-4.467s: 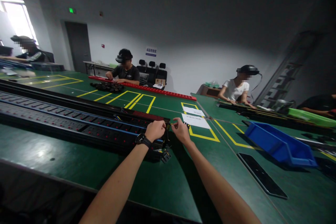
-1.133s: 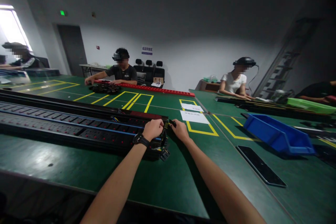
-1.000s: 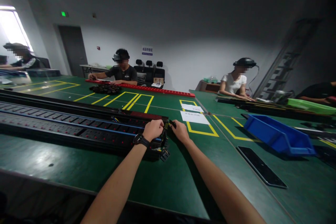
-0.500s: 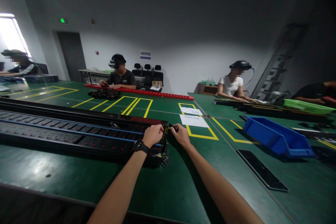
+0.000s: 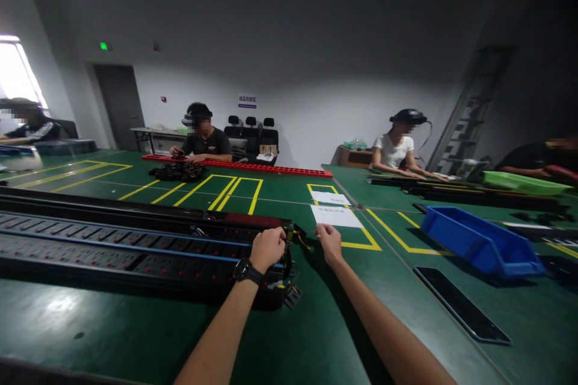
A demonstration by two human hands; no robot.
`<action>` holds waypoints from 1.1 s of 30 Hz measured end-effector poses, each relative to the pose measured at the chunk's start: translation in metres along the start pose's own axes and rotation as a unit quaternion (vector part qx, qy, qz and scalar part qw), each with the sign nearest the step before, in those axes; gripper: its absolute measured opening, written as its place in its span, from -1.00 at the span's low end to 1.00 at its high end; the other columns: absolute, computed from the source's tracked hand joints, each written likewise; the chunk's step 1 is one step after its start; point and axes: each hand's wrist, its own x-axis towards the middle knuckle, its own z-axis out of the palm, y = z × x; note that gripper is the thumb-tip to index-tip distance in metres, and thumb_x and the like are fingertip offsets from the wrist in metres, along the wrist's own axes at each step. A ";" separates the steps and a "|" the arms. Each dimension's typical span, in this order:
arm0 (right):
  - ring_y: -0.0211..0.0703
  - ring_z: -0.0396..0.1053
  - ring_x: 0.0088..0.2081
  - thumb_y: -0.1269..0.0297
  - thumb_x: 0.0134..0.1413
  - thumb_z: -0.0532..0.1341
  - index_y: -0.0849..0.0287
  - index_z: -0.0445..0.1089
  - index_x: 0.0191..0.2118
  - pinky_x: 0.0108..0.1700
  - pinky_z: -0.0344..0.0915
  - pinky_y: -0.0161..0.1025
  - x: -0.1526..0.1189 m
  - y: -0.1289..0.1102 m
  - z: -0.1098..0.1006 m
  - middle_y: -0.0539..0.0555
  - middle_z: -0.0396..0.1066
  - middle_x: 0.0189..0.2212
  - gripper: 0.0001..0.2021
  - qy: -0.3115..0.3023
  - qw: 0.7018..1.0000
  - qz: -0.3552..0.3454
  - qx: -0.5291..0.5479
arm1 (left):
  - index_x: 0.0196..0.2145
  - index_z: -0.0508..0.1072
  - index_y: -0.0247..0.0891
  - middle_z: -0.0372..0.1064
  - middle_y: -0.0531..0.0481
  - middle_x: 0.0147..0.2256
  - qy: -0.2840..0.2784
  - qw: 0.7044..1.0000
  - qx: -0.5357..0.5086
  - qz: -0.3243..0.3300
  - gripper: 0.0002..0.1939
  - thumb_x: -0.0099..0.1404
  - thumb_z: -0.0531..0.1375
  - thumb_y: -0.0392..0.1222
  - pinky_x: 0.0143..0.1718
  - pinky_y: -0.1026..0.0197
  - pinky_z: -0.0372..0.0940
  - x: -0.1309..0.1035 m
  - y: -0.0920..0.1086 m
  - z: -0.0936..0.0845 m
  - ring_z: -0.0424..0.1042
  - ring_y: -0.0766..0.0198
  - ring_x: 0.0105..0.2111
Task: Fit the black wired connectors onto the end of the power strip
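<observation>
Grip of the left hand [image 5: 268, 248] is closed on the right end of the black strip assembly [image 5: 112, 252]; the right hand's [image 5: 330, 242] fingertips are drawn together just off that end, though whether they pinch anything small I cannot tell. Long and dark, the assembly shows rows of slots, red dots, blue lines and loose yellow wires [image 5: 303, 240] at its end. It lies on the green desk [image 5: 180, 337], with bare surface along its near side; a phone [image 5: 460, 304] and blue bin [image 5: 481, 243] bound the right.
</observation>
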 end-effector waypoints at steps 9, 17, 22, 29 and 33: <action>-0.14 0.31 -0.55 -0.08 -0.16 0.34 0.10 0.49 -0.39 -0.50 0.19 -0.25 -0.026 -0.022 -0.019 0.03 0.42 -0.58 -0.66 -0.045 0.990 0.049 0.126 | -0.15 0.52 -0.16 0.58 -0.08 -0.14 -0.033 0.999 0.024 0.006 -0.71 0.38 0.02 -0.32 -0.02 0.15 0.30 0.001 0.006 -0.007 0.53 0.13 -0.06; -0.15 0.33 -0.52 0.03 -0.20 0.37 0.14 0.52 -0.30 -0.49 0.16 -0.25 -0.057 -0.031 -0.049 0.01 0.38 -0.58 -0.67 -0.044 0.977 0.108 0.181 | -0.10 0.53 -0.20 0.56 -0.14 -0.10 -0.075 0.997 -0.003 0.006 -0.65 0.32 0.01 -0.40 -0.03 0.18 0.30 0.007 -0.002 -0.021 0.50 0.13 -0.04; -0.20 0.28 -0.55 0.10 -0.23 0.35 0.15 0.51 -0.30 -0.50 0.12 -0.28 -0.052 -0.037 -0.045 -0.01 0.37 -0.59 -0.69 -0.047 0.973 0.127 0.185 | -0.06 0.48 -0.20 0.49 -0.14 -0.09 -0.042 0.997 0.045 0.038 -0.69 0.34 0.03 -0.36 -0.02 0.10 0.27 -0.012 -0.009 -0.032 0.43 0.10 -0.05; -0.23 0.22 -0.58 0.11 -0.21 0.27 0.18 0.47 -0.31 -0.51 0.10 -0.29 -0.051 -0.041 -0.035 -0.04 0.34 -0.63 -0.70 -0.073 0.982 0.103 0.143 | -0.17 0.51 -0.15 0.44 -0.10 -0.18 0.074 0.995 0.066 -0.003 -0.77 0.40 0.05 -0.23 -0.10 0.08 0.23 -0.063 -0.001 -0.029 0.40 0.10 -0.12; -0.22 0.21 -0.60 0.07 -0.19 0.26 0.18 0.49 -0.29 -0.52 0.10 -0.29 -0.055 -0.039 -0.037 -0.07 0.28 -0.66 -0.66 -0.096 0.985 0.097 0.109 | -0.25 0.51 -0.16 0.45 -0.10 -0.24 0.139 0.986 0.087 0.015 -0.74 0.43 0.01 -0.20 -0.11 0.05 0.20 -0.085 0.007 -0.020 0.39 0.09 -0.16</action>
